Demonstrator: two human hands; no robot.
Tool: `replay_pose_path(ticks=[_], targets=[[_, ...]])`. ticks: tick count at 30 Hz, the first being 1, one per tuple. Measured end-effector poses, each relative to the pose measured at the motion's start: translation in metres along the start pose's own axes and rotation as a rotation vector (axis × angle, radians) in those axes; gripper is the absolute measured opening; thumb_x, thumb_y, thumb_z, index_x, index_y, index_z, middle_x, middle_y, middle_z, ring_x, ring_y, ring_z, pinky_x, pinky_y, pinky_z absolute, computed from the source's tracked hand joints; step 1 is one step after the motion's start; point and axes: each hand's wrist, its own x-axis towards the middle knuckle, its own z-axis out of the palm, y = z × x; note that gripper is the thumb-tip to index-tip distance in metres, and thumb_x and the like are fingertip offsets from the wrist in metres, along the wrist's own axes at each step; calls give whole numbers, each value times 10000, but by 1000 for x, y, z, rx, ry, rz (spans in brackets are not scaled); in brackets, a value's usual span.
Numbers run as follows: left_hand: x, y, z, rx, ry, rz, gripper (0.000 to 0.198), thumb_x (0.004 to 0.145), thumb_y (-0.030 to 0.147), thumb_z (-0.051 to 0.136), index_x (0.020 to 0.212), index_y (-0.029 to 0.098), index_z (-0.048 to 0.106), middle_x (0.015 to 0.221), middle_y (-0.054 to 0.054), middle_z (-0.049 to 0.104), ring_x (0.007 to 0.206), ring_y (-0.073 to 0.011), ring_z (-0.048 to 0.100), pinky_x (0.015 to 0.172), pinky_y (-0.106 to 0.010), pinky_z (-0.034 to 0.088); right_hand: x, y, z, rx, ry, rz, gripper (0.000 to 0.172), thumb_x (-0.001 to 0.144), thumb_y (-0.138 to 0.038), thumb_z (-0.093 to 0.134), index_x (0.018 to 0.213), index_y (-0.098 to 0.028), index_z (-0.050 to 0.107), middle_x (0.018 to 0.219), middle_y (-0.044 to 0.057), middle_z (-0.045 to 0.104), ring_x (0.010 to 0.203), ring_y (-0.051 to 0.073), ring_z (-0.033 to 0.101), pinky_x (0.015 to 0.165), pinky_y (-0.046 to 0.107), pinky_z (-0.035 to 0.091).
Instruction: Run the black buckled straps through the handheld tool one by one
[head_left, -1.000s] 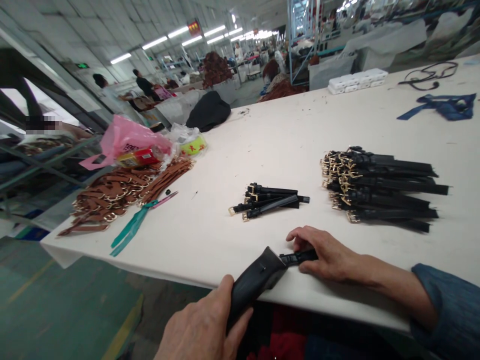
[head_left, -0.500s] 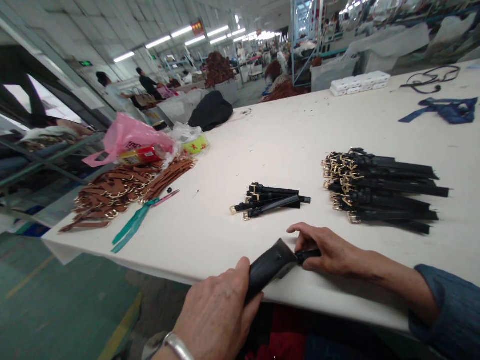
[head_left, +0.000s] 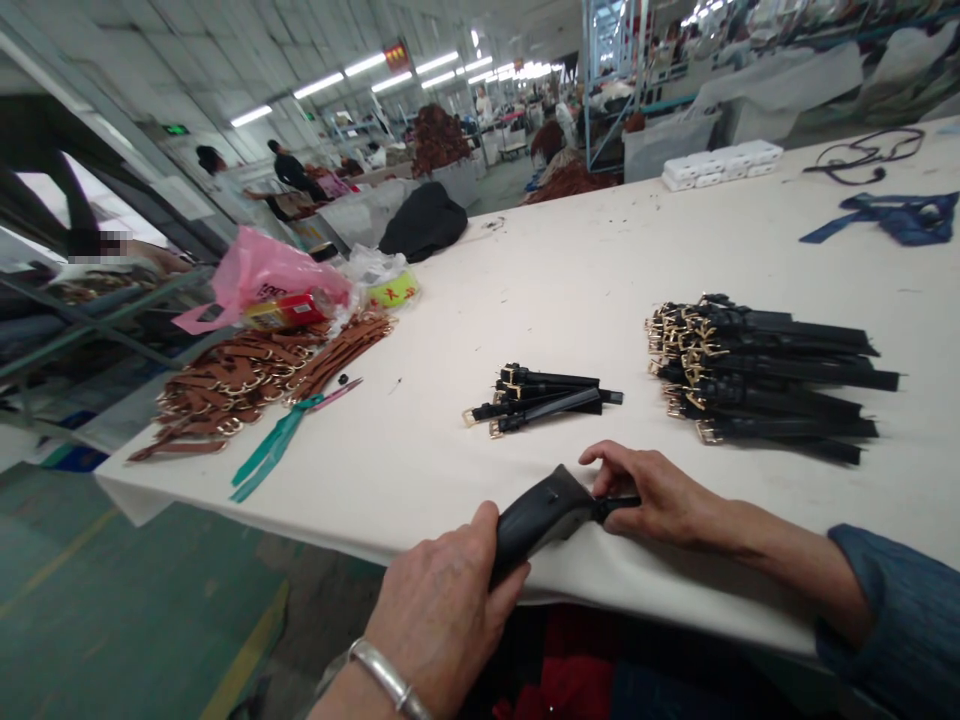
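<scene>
My left hand [head_left: 450, 590] is wrapped round a dark handheld tool [head_left: 541, 512] at the table's front edge. The tool's far end meets a short black strap [head_left: 619, 505], which my right hand [head_left: 652, 500] pinches between thumb and fingers. Where tool and strap meet, the detail is too small to make out. Just beyond the hands lies a small group of black straps with gold buckles [head_left: 559, 388]. A larger pile of black buckled straps [head_left: 795, 370] is at the right, its buckles facing left.
On the white table [head_left: 450, 330], brown straps [head_left: 225, 385], teal-handled scissors [head_left: 277, 445] and a pink bag [head_left: 262, 270] lie left. A black cloth item [head_left: 425, 222] is behind; white packs [head_left: 721, 165] and a blue strip [head_left: 900, 218] are far right. People stand in the background.
The tool and both hands have shifted very slightly up in view. The grips look the same, and the strap piles have not moved on the table.
</scene>
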Motion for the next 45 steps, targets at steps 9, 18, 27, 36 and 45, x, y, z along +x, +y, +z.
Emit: replay_pose_path(ticks=[9,18,27,36,45], targets=[[-12,-11,-1,-5,-68,-19,231,829,390,360,987,264,473,810,-38,685,766,-272,656,635,-381,464,-1,-5,0,-5,-15,22,493,588,-94,610,1045,-217,474,821,-19,635,697,130,569,636,244,429],[0,4,1,-7,33,27,214,812,396,404,943,241,470,765,-39,682,741,-275,660,606,-363,467,0,1,2,3,14,7,496,596,-106,611,1054,-224,463,828,-16,630,721,136,584,660,249,443],[-15,11,-1,8,-110,-20,270,844,354,359,1070,241,453,880,-61,686,801,-271,658,641,-368,473,1,-5,0,24,-18,15,467,595,-84,602,1022,-217,468,797,-20,636,698,135,584,645,250,441],[-1,0,10,-25,78,-72,232,827,432,370,929,238,448,729,-48,673,695,-252,654,567,-317,431,0,-4,1,25,-19,31,453,602,-98,610,1014,-217,465,790,-23,618,697,134,574,638,246,436],[-19,-25,5,-31,-48,-125,285,820,458,357,992,266,480,775,-46,682,754,-256,652,636,-345,435,0,-7,0,-109,4,11,409,562,-86,599,947,-207,535,819,-6,622,717,145,541,652,261,418]])
